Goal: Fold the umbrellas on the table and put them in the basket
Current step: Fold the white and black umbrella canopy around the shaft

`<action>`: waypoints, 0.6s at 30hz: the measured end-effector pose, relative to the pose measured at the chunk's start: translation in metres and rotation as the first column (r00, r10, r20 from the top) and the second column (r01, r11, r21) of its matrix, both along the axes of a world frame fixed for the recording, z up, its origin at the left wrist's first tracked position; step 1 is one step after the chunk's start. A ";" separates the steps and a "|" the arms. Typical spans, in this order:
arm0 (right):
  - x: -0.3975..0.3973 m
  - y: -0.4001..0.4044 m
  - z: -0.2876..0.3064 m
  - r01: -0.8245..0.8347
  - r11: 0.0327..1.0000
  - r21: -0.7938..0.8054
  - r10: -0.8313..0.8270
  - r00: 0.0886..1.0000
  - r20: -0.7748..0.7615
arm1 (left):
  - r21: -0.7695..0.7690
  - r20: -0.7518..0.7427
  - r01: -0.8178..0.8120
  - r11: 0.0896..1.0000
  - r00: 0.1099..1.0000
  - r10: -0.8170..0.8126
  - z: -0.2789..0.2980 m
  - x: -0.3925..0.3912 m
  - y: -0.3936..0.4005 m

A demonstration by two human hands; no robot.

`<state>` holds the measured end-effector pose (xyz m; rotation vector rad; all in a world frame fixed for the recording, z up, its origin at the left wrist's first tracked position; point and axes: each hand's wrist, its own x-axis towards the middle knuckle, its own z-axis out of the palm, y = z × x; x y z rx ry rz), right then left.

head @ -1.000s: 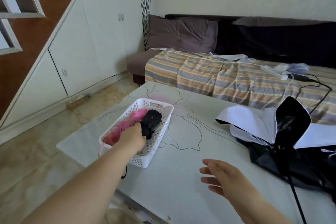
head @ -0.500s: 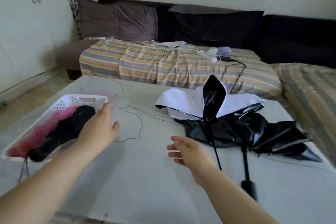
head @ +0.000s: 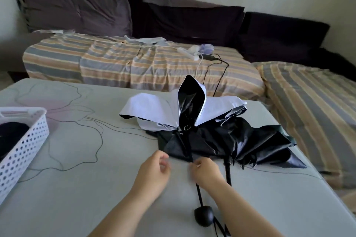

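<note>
Two unfolded umbrellas lie on the grey table. One has a white canopy with black lining. The other, black umbrella is spread to its right. A thin shaft runs toward me to a round black handle; a second shaft lies beside it. My left hand hovers at the black canopy's near edge, fingers loosely curled and holding nothing. My right hand lies over the top of the thin shaft with curled fingers; whether it grips is hidden. The white perforated basket at the left edge holds a dark folded umbrella.
Behind the table stands a sofa with a striped cover and dark cushions. A white power strip with cables lies on it, and one cable hangs toward the table. The table's right edge is close to the black umbrella.
My left hand left the basket and swung right to the umbrellas. My right hand moved forward onto the thin shaft. The view turned right, so the basket slid to the left edge.
</note>
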<state>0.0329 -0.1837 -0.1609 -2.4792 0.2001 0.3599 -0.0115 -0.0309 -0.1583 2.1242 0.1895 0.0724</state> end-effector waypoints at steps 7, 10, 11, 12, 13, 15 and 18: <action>-0.019 0.032 -0.009 0.023 0.949 0.315 -0.068 0.989 0.131 | 0.024 -0.023 0.015 1.000 1.000 -0.014 -0.006 0.001 0.009; -0.032 0.037 0.016 -0.007 0.909 0.416 -0.084 0.977 0.199 | -0.080 -0.020 -0.027 0.996 0.999 0.026 0.008 -0.003 0.014; -0.039 0.040 0.024 -0.021 0.897 0.442 -0.082 0.973 0.213 | -0.108 -0.016 -0.031 0.994 0.999 0.029 0.017 -0.004 0.015; -0.048 0.043 0.033 -0.035 0.889 0.457 -0.077 0.971 0.225 | -0.134 -0.009 -0.030 0.991 1.000 0.029 0.028 -0.006 0.016; -0.058 0.047 0.040 -0.052 0.879 0.475 -0.071 0.968 0.239 | -0.170 0.005 -0.027 0.985 1.000 0.029 0.040 -0.008 0.016; -0.077 0.055 0.051 -0.074 0.842 0.535 -0.071 0.967 0.246 | -0.281 0.036 -0.015 0.960 0.999 0.026 0.064 -0.015 0.015; -0.106 0.070 0.061 -0.090 0.834 0.545 -0.050 0.970 0.236 | -0.459 0.021 0.007 0.888 1.000 0.003 0.094 -0.028 0.014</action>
